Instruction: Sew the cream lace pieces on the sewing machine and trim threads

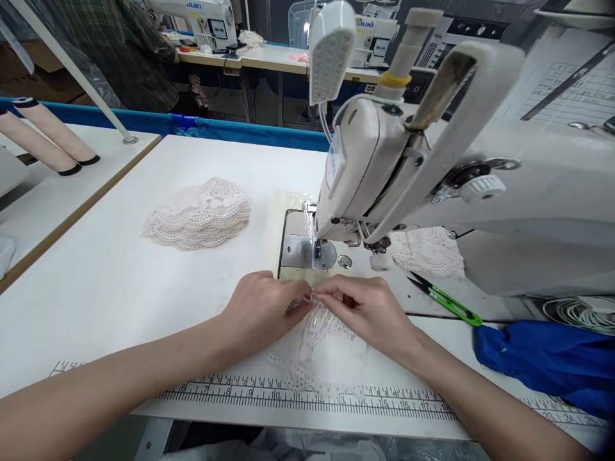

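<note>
Both hands pinch the upper edge of a piece of white lace (321, 339) just in front of the sewing machine's needle plate (302, 251). My left hand (269, 304) is closed on the lace from the left, fingers curled under. From the right, my right hand (368, 310) grips the same edge between thumb and fingertips, almost touching the left. The lace hangs down over the table towards the printed ruler (298, 400). Above and behind the hands stands the sewing machine (365, 153), its presser foot (318, 248) over the plate.
A stack of lace pieces (199, 214) lies to the left. More lace (427, 251) sits under the machine arm, beside green thread snips (446, 298). Blue cloth (542, 358) is bunched at right. Across the aisle, a person in a checked shirt (120, 51) is near another machine (202, 25).
</note>
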Motion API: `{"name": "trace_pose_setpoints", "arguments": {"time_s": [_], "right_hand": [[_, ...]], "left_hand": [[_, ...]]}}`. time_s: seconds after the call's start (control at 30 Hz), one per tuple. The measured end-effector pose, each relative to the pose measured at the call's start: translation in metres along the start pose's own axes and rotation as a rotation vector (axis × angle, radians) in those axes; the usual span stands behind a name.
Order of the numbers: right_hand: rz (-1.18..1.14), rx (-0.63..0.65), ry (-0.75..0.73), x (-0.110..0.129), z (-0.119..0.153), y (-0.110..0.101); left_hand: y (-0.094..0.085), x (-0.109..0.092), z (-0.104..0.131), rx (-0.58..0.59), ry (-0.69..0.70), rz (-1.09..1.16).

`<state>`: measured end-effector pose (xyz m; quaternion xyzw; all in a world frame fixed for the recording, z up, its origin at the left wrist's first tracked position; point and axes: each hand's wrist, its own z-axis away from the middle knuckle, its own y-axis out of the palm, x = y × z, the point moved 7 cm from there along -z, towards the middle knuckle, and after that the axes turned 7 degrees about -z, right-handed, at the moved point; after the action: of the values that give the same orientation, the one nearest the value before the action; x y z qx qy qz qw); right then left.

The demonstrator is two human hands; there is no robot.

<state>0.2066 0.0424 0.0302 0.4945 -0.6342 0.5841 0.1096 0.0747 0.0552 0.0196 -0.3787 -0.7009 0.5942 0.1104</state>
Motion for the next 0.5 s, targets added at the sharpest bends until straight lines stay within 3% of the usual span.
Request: {"name": "trace_pose_setpoints", "arguments": {"time_s": [0.1,0.23,0.4,0.5], "right_hand": [[0.02,-0.059,0.11,-0.017,-0.004,0.002],[0.032,-0.068,0.221,-0.031,-0.006,0.002],[0.119,-0.104,0.238,-0.039,-0.005,0.001],[0.242,-0.059,0.102,-0.031,-0.005,0.002]], "left_hand": [[-0.005,-0.007,-0.001,-0.134,0.1,-0.188],[-0.012,-0.029,0.008,-0.302,0.334,-0.391],[-0.005,-0.041,0.021,-0.285,0.409,-0.49],[-0.002,-0.041,0.023,-0.26,0.412,-0.516]]}}
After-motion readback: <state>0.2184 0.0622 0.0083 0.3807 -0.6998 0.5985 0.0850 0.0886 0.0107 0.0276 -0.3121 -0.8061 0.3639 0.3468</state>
